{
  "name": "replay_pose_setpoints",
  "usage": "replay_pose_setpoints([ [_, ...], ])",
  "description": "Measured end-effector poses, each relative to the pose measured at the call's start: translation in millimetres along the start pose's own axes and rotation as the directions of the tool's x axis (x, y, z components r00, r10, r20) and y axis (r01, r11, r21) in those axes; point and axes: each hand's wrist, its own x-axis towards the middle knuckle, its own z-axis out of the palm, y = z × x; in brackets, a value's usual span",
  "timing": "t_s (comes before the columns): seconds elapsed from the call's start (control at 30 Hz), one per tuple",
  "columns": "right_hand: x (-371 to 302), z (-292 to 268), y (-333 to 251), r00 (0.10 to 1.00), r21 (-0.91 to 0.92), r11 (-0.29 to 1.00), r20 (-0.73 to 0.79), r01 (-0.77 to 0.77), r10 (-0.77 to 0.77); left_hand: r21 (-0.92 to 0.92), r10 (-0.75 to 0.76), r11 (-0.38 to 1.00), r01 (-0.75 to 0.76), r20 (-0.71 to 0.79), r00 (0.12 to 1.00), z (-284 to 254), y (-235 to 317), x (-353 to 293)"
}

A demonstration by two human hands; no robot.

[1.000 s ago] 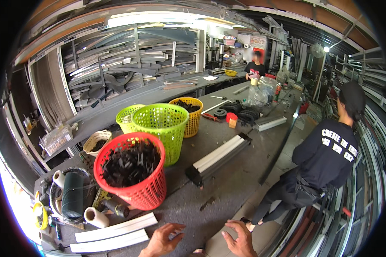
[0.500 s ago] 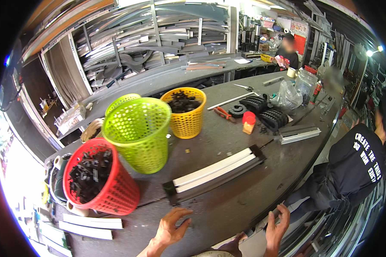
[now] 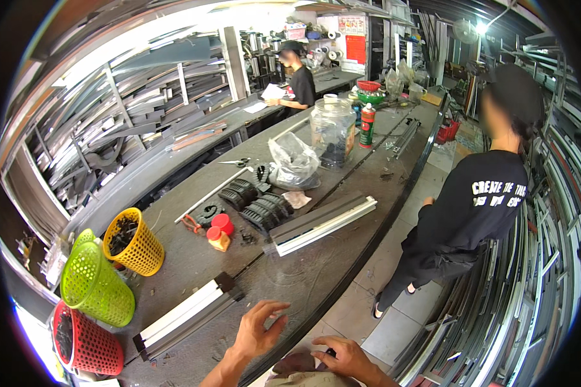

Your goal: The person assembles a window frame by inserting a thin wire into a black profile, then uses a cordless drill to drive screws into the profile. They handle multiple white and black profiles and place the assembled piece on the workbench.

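Observation:
My left hand [image 3: 259,330] hovers over the near edge of the table, fingers loosely bent and apart, holding nothing. Beside it on the right, close to my body, my right hand [image 3: 347,360] has its fingers loosely curled and parted from the thumb. A small dark patch shows in that gap, too unclear to name. Nearest to my left hand lies a set of white and dark strips [image 3: 186,317] with black end pieces. Farther along the table rests another set of white and dark profiles [image 3: 323,227], touched by neither hand.
Red [image 3: 93,348], green [image 3: 100,284] and yellow baskets [image 3: 135,242] stand at left. Ribbed black coils [image 3: 258,206], a red-lidded bottle [image 3: 218,240], a plastic bag [image 3: 292,161] and a clear jar [image 3: 332,132] occupy the table. One person [image 3: 478,193] stands right; another [image 3: 298,80] sits at the back.
My view has swung to the right, so the baskets and strips now sit farther left. My right hand has come in closer to my left hand and body, its fingers more curled.

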Motion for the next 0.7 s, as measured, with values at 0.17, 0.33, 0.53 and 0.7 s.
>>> replay_pose_setpoints([
  [0.17,11.5,-53.2,36.3,0.982,0.084,0.985,-0.095,-0.153,0.160,0.048,0.084,0.995,-0.082,-0.024,0.996,23.5,-3.2,98.3],
  [0.33,34.8,-103.2,76.2,0.948,0.095,0.961,-0.167,-0.259,0.272,0.087,0.231,0.972,-0.220,-0.156,0.960,20.5,-26.3,242.2],
  [0.53,84.8,-176.3,115.3,0.935,-0.016,0.954,-0.208,-0.298,0.289,0.369,0.254,0.911,-0.183,-0.152,0.955,14.6,-75.8,458.7],
  [0.7,121.6,-232.4,146.3,0.895,-0.042,0.946,-0.339,-0.322,0.290,0.825,-0.316,0.565,0.013,0.201,0.927,33.7,-97.0,547.1],
])
